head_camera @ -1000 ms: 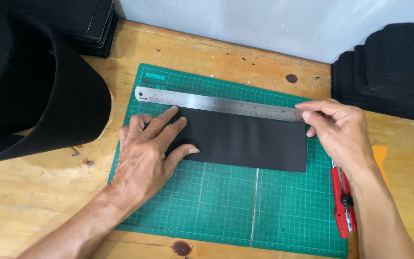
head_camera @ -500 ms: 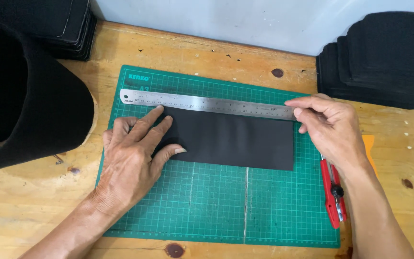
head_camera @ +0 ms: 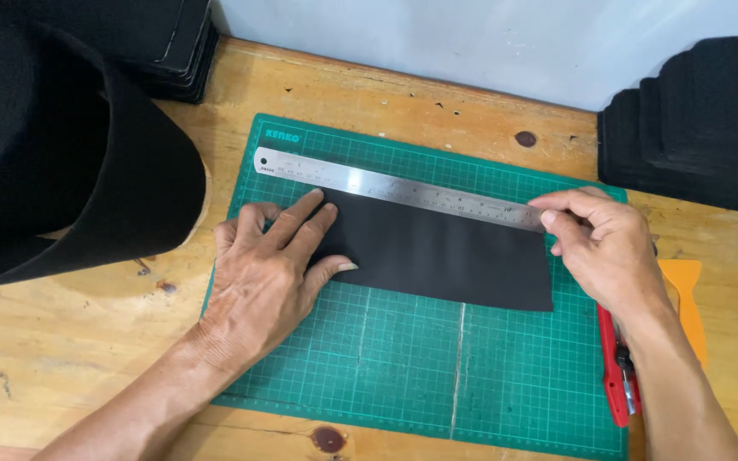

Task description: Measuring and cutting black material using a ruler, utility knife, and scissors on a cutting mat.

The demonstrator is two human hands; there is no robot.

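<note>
Little has changed: left hand (head_camera: pixel 271 277) still flat, fingers spread, on sheet (head_camera: pixel 446 256); right hand (head_camera: pixel 604 252) fingertips keep pinching ruler (head_camera: pixel 399 189) end at sheet's top edge.

Left hand (head_camera: pixel 271 269) flattens a black sheet (head_camera: pixel 442 256); right hand (head_camera: pixel 604 248) pinches the steel ruler (head_camera: pixel 395 188).

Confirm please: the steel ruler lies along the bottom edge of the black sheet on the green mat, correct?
Not quite. In the head view the steel ruler lies along the top edge of the black sheet, not the bottom, on the green mat.
</note>
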